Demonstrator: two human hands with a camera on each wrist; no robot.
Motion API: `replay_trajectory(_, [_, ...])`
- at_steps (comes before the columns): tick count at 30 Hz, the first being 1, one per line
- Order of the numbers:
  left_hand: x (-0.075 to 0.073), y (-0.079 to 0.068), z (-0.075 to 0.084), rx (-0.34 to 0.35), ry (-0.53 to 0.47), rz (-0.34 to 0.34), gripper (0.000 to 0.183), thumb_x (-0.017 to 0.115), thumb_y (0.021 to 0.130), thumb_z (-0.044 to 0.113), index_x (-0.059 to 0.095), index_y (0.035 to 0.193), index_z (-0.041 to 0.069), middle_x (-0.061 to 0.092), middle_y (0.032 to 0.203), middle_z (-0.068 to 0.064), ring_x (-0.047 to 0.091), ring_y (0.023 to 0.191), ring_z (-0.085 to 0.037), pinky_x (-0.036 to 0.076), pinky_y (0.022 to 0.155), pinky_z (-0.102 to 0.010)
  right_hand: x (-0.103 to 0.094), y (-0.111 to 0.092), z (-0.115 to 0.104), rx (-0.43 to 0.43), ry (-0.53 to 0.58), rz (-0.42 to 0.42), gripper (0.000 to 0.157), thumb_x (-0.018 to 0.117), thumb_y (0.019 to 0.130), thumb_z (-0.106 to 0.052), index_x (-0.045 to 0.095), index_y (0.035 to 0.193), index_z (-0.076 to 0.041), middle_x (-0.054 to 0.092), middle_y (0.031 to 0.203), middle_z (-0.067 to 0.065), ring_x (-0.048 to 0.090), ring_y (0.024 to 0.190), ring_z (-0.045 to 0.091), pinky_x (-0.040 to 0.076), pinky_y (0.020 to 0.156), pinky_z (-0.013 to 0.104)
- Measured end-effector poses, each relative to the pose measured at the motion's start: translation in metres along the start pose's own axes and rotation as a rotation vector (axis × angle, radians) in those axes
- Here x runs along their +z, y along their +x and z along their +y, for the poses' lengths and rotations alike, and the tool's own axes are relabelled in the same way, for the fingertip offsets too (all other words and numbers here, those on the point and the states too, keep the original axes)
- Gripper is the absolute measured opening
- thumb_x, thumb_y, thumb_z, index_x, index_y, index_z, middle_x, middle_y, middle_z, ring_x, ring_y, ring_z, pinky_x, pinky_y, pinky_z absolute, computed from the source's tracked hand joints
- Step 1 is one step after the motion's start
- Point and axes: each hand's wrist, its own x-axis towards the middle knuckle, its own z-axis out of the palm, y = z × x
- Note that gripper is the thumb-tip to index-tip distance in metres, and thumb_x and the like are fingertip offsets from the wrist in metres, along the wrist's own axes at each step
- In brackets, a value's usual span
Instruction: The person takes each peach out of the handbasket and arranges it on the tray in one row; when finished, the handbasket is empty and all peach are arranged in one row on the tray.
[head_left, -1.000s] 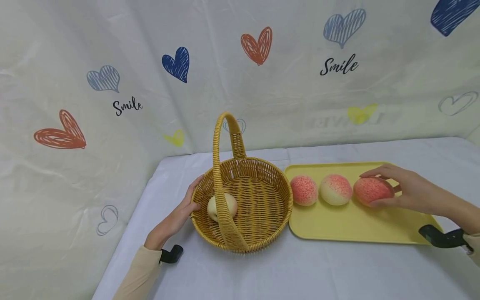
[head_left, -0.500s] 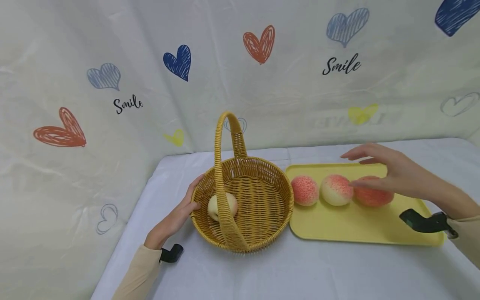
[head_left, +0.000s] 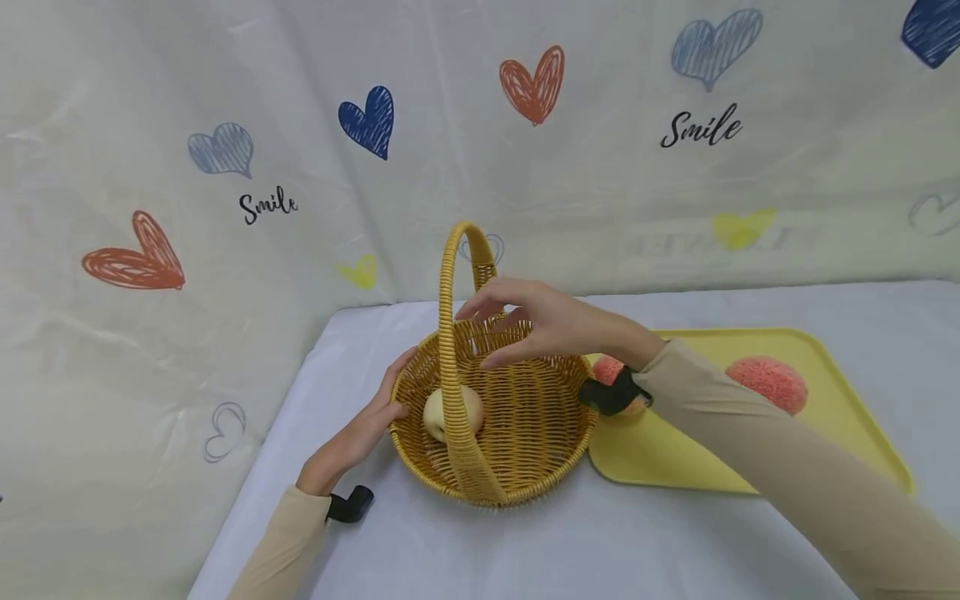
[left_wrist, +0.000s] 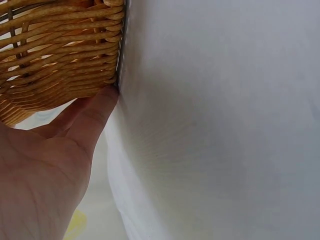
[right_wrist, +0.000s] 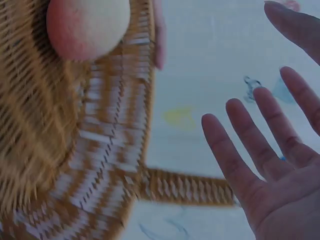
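A wicker basket (head_left: 525,433) with a tall arched handle (head_left: 447,333) stands on the white table. Inside it, at the left, lies a pale peach (head_left: 465,412), partly behind the handle. My left hand (head_left: 362,429) holds the basket's left side, thumb at the rim and fingers along the outer wall. Over the basket hovers my right hand (head_left: 547,321), fingers apart and nothing in them; in the right wrist view the right hand (right_wrist: 280,165) is likewise spread and bare.
Right of the basket lies a yellow tray (head_left: 675,467). A red peach (head_left: 772,383) rests on it, and another reddish peach (head_left: 606,371) shows partly behind the right wrist. My right forearm crosses above the tray. A white cloth (head_left: 600,167) with printed hearts hangs behind.
My right hand has let go of the red peach on the tray, lifted, and swung left over the basket. The left hand still holds the basket. The view has shifted slightly.
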Motion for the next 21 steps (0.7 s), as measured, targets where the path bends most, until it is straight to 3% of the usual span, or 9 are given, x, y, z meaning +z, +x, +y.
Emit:
replay_trajectory(6, [0.0,0.0,0.001,-0.003,-0.003,-0.004,0.085,0.036,0.096,0.005,0.002,0.167,0.038,-0.001,0.174,0.003,0.005,0.159,-0.029,0.01,0.121,-0.064,0.035,0.035,0.019,0.058,0.168,-0.119,0.054,0.078,0.089,0.001,0.057,0.138,0.007,0.057,0.138,0.02,0.061,0.124,0.031,0.055,0.099,0.045])
replay_trajectory(11, [-0.001,-0.001,0.002,-0.012,0.005,0.001,0.085,0.036,0.096,0.006,0.003,0.167,0.039,-0.002,0.174,0.004,0.002,0.159,-0.026,0.009,0.121,-0.064,0.056,0.048,0.033,0.114,0.114,-0.188,0.056,0.084,0.086,-0.009,0.064,0.137,0.002,0.064,0.138,0.014,0.058,0.13,0.024,0.05,0.104,0.034])
replay_trajectory(15, [-0.001,-0.002,0.003,-0.014,0.024,0.005,0.085,0.037,0.096,0.007,0.003,0.167,0.039,-0.002,0.174,0.003,-0.001,0.159,-0.025,0.008,0.121,-0.064,0.067,0.048,0.041,0.138,0.045,-0.267,0.05,0.083,0.088,-0.008,0.066,0.135,-0.001,0.064,0.136,0.01,0.057,0.129,0.022,0.047,0.106,0.031])
replay_trajectory(21, [-0.001,-0.002,0.001,-0.007,0.023,0.008,0.087,0.037,0.095,0.005,0.002,0.167,0.039,-0.002,0.175,0.004,0.001,0.16,-0.027,0.008,0.122,-0.061,0.075,0.044,0.048,0.248,0.086,-0.375,0.047,0.08,0.088,-0.003,0.068,0.134,-0.004,0.066,0.128,0.006,0.059,0.11,0.014,0.054,0.091,0.027])
